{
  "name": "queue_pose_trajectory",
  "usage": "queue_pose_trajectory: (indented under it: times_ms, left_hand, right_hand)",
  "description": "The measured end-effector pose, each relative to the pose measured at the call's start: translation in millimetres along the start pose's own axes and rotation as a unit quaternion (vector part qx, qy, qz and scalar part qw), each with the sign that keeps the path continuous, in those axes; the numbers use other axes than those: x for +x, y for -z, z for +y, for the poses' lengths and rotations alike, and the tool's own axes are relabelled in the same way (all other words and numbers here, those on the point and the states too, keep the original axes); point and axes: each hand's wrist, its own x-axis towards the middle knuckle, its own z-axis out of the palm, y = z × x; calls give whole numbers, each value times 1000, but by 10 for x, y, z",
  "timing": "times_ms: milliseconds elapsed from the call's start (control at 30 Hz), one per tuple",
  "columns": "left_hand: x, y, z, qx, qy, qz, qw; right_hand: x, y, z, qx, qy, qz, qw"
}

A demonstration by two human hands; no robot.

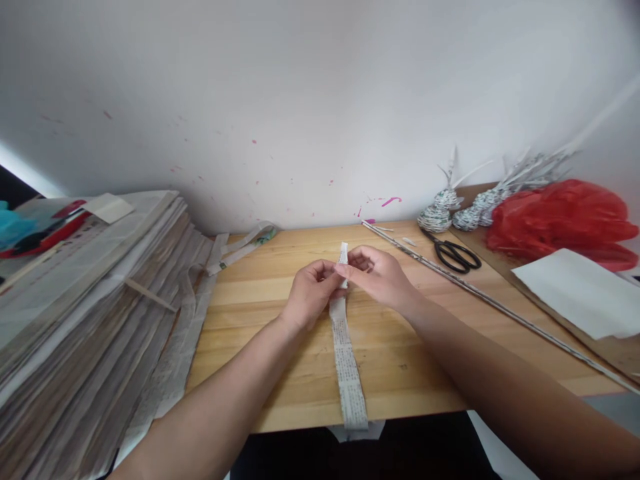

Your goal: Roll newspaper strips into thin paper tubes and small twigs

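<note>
A long strip of printed newspaper [347,363] runs down the middle of the wooden table [240,347], its near end hanging over the front edge. Close to its far end, my left hand [314,288] pinches it from the left side. From the right, my right hand [377,273] grips the same end, thumb against the paper and fingers curled behind. My two hands almost meet there, and the far tip of the strip sticks up between them. The fingertips behind the paper are partly hidden.
At left stands a tall newspaper stack [115,307], with loose paper strips [245,243] beside it. To the right lie a thin rolled paper stick [475,290], black scissors [455,257], woven paper pieces [440,210], a red plastic bag [560,223] and a white sheet [580,293]. A wall [320,120] closes off the back.
</note>
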Motion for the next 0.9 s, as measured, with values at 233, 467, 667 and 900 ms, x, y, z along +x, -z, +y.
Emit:
queue_pose_trajectory:
  times_ms: [233,467,667,900]
  left_hand:
    - [8,-14,-17,-18,13,4,1000]
    - [0,-25,6,-26,28,-1,999]
    - [2,-9,-24,23,28,-7,999]
    - [0,-26,-14,16,23,-5,1000]
  right_hand:
    - [-2,8,-38,-17,2,8,1000]
    - [23,46,-4,-25,10,10,1000]
    - [34,73,-53,-27,-17,14,999]
    - [38,87,-106,2,-33,-16,999]
